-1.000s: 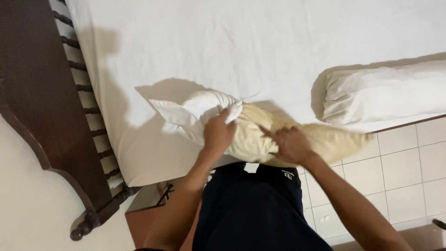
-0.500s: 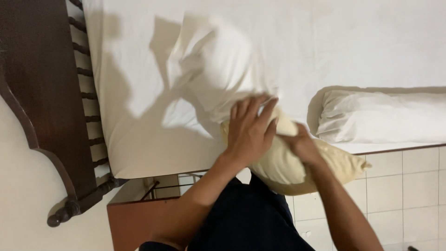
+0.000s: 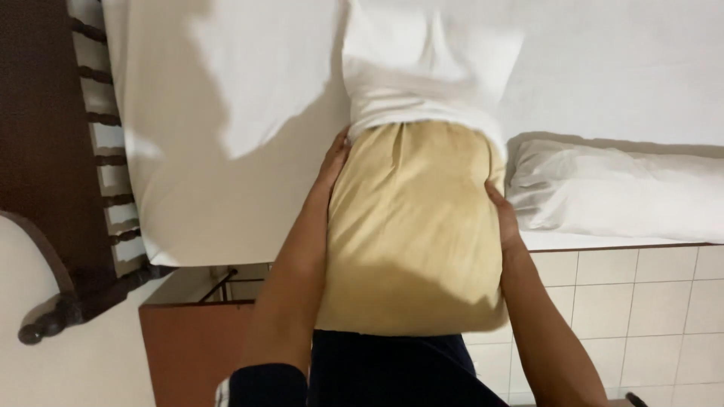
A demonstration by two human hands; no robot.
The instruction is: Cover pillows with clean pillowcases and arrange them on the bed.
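Yellowish-tan fabric covers the bare pillow (image 3: 411, 234), which fills the centre of the frame, plump and faintly creased, its lower end resting against the person's dark clothing and its upper end tucked into a white pillowcase (image 3: 430, 68) that bunches in folds around it at the upper middle. At the far left a dark wooden headboard (image 3: 45, 166) with turned spindles runs down the frame edge, and beside it the white bedsheet (image 3: 226, 151) spreads across the mattress. A reddish-brown bedside table (image 3: 188, 347) shows at the lower left. Just left of the pillow, the left hand (image 3: 332, 162) lies flat and open against its side, fingers stretched toward the pillowcase hem. On the pillow's other side the right hand (image 3: 501, 215) presses open-palmed against its edge, so the pillow sits squeezed between both hands. Right of that lies a second white pillow (image 3: 626, 200) on the bed, above pale floor tiles (image 3: 641, 316).
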